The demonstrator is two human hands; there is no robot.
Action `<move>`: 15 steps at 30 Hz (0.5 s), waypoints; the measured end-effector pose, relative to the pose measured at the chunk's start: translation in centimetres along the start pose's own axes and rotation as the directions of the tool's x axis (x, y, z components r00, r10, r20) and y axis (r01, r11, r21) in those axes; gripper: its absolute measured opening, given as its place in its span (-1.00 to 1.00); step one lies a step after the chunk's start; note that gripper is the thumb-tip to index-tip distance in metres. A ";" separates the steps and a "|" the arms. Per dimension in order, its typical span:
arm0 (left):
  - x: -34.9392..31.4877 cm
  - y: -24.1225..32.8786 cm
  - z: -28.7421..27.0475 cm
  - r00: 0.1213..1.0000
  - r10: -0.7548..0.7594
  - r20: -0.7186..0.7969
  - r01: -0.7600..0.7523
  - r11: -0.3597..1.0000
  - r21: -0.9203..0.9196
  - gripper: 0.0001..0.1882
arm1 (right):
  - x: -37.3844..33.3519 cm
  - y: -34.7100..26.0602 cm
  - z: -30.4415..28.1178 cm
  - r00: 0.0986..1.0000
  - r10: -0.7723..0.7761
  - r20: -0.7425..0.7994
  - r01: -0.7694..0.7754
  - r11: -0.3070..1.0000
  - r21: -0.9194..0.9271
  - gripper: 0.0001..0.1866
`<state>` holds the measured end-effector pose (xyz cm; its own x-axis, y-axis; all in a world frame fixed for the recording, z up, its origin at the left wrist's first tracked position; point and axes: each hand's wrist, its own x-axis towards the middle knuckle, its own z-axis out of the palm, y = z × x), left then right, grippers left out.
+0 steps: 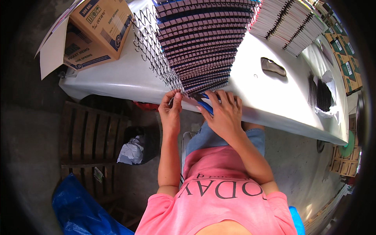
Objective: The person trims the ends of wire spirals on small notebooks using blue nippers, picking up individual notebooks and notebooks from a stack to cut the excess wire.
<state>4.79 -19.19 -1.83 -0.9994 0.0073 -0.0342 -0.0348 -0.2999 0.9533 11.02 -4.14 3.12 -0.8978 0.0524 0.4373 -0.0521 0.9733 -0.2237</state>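
1. The thumb and forefinger of the left hand [171,109] were close together at the near end of the thin black spiral wires [153,49]; whether a wire was pinched between them, I could not tell.
2. The right hand [226,112] had its fingers closed around the blue-handled metal pliers [206,107], which pointed left toward the same wire ends. Their tips were too small to read.
3. The wires jutted left from a long row of stacked pads with blue, black and pinkish edges [203,47], running far from the table's near edge.
4. The step in hand appeared to be working a wire's loose end at the nearest pad. The next move seemed to call for a steady left hand and careful plier placement, clear of neighbouring coils.
5. Farther out on the white-covered table [102,81] stood an open brown cardboard box [111,33] at left and, at right, a dark oblong item [273,67].
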 end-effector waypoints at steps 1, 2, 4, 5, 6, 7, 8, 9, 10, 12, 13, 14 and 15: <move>0.0 0.0 0.0 1.000 -0.003 -0.003 0.003 1.000 -0.013 -0.72 | 0.1 -0.1 0.3 1.000 -0.006 -0.006 0.006 1.000 -0.006 -0.57; 0.1 0.1 0.1 1.000 -0.005 -0.005 0.005 1.000 -0.025 -0.71 | 0.2 -0.2 0.5 1.000 -0.012 -0.012 0.012 1.000 -0.013 -0.57; 0.0 0.2 0.1 1.000 0.003 0.016 -0.002 1.000 -0.028 -0.73 | 0.3 -0.5 0.7 1.000 0.010 0.026 -0.009 1.000 -0.019 -0.59; -0.1 0.2 0.1 1.000 0.006 0.025 -0.006 1.000 -0.029 -0.73 | 0.4 -0.6 0.9 0.999 0.020 0.046 -0.019 1.000 -0.022 -0.60; -0.1 0.3 0.1 0.999 0.008 0.033 -0.007 1.000 -0.027 -0.73 | 0.4 -0.6 1.0 0.998 0.010 0.056 -0.009 1.000 -0.006 -0.60; -0.1 0.3 0.1 0.999 0.009 0.041 -0.008 1.000 -0.025 -0.74 | 0.4 -0.5 1.1 0.998 -0.001 0.066 0.000 1.000 0.010 -0.60; -0.1 0.3 0.1 0.999 0.011 0.049 -0.010 1.000 -0.023 -0.74 | 0.4 -0.5 1.2 0.997 -0.012 0.075 0.010 1.000 0.025 -0.61; 0.0 0.3 0.1 0.999 0.011 0.049 -0.010 1.000 -0.022 -0.74 | 0.4 -0.3 1.6 0.996 -0.005 0.092 -0.001 0.998 0.067 -0.60; 0.0 0.1 0.1 0.999 0.012 0.052 -0.011 1.000 -0.020 -0.74 | 0.4 0.1 1.9 0.994 0.001 0.109 -0.013 0.994 0.107 -0.60; 0.1 0.0 0.1 0.999 0.011 0.053 -0.010 1.000 -0.019 -0.74 | 0.3 0.3 2.0 0.988 0.021 0.152 -0.042 0.990 0.135 -0.60; 0.1 0.0 0.0 0.999 0.011 0.049 -0.010 1.000 -0.019 -0.74 | 0.3 0.2 1.8 0.984 0.033 0.178 -0.055 0.991 0.125 -0.61; 0.1 0.1 0.0 0.999 0.011 0.044 -0.010 1.000 -0.018 -0.73 | 0.3 0.0 1.6 0.978 0.044 0.203 -0.069 0.991 0.115 -0.62; 0.1 0.2 0.0 0.999 0.010 0.053 -0.009 1.000 -0.012 -0.73 | 0.3 0.1 1.2 0.984 0.042 0.171 -0.064 0.990 0.126 -0.62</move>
<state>4.71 -19.27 -1.69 -0.9985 0.0545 -0.0093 -0.0258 -0.3113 0.9500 10.26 -4.32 2.15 -0.9607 0.0541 0.2724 -0.0493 0.9321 -0.3589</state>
